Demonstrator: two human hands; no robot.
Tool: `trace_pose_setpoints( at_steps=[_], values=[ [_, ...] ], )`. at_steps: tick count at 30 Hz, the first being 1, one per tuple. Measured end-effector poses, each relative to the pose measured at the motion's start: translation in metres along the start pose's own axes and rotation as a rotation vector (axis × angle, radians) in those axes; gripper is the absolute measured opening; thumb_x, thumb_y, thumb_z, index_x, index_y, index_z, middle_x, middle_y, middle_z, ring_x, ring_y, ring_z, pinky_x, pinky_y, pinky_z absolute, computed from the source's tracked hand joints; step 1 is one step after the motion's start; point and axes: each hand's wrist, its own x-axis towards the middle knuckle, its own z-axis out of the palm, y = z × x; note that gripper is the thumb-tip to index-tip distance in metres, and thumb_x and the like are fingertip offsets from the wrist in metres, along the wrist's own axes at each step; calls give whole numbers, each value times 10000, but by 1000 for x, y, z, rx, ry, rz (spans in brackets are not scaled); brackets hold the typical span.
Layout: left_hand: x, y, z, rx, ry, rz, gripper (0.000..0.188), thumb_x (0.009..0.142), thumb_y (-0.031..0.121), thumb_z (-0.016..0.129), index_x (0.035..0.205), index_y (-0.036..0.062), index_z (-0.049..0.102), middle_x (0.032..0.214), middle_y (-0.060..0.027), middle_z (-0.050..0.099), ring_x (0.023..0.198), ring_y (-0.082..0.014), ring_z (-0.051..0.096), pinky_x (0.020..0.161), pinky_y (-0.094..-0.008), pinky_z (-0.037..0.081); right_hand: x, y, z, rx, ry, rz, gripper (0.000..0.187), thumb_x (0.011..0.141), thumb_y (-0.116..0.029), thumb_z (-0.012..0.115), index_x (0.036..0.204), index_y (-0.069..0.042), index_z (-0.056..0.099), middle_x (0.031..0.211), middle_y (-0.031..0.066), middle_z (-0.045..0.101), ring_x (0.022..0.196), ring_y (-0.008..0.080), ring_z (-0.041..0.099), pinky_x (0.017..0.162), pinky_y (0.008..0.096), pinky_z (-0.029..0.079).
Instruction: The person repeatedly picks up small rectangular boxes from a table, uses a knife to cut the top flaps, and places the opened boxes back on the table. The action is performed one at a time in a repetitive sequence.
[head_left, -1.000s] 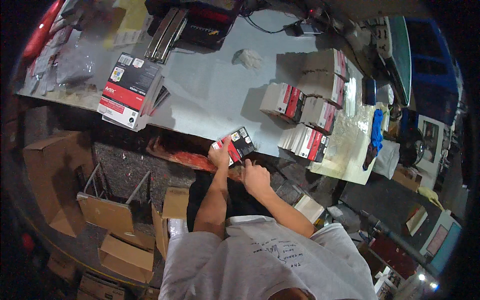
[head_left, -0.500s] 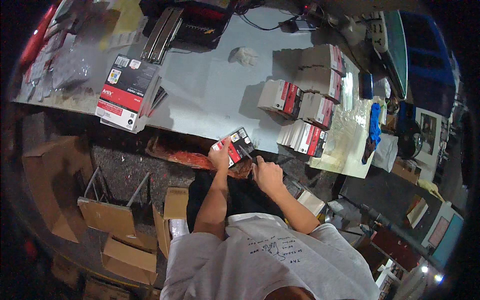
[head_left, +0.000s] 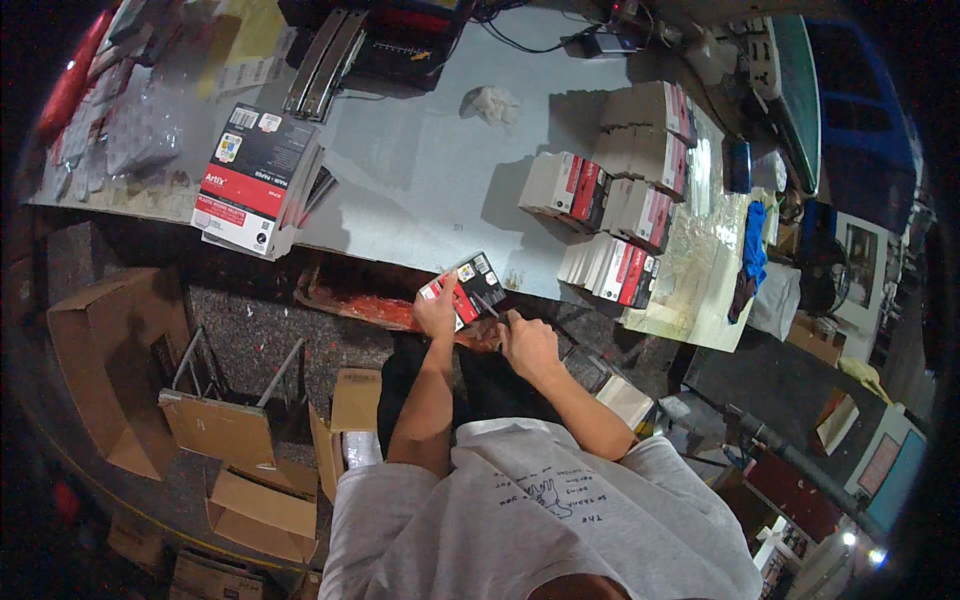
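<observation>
My left hand (head_left: 435,314) grips a printed card (head_left: 481,277) in black, red and white by its left side, the thumb lying over its face. It is tilted just off the table's front edge, above my lap. In my right hand (head_left: 530,347), the fingers are closed round a thin, greyish, stick-like tool (head_left: 486,305). Its tip lies over the lower right part of the card; whether it touches cannot be seen. The exact kind of tool is too small to make out.
A stack of larger printed cards (head_left: 245,190) lies at the table's left. Several bundles of smaller cards (head_left: 608,268) stand at the right. Crumpled white paper (head_left: 490,104) rests on the grey table (head_left: 410,160). Opened cardboard boxes (head_left: 262,510) and a small stool (head_left: 222,425) occupy the floor at left.
My right hand has shifted slightly up and left with the tool, whose tip now lies farther over the card. The left hand keeps its hold; the whole view has shifted a little.
</observation>
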Motion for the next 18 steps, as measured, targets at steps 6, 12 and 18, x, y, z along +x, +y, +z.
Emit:
trace_pose_setpoints(
  at_steps=[6, 12, 18],
  values=[
    [-3, 11, -4, 8, -16, -22, 509, 621, 462, 752, 756, -19, 659, 728, -148, 655, 643, -254, 632, 611, -375, 480, 0, -4, 0, -8, 0, 27, 296, 843, -272, 522, 998, -24, 566, 680, 231, 604, 639, 412, 601, 606, 489, 494],
    [-7, 16, -8, -48, -45, 2, 471, 635, 434, 752, 751, -15, 666, 722, -144, 656, 639, -247, 631, 610, -374, 477, 1, 2, -1, 28, 12, 6, 303, 839, -262, 531, 1015, -17, 565, 670, 229, 603, 638, 405, 601, 604, 483, 496],
    [1, 1, -1, -53, -58, -3, 466, 643, 426, 749, 753, -18, 663, 720, -145, 655, 642, -242, 630, 609, -369, 475, 5, 1, -3, 25, 10, 7, 295, 840, -269, 530, 994, -20, 563, 671, 231, 600, 646, 401, 603, 596, 486, 494]
  ],
)
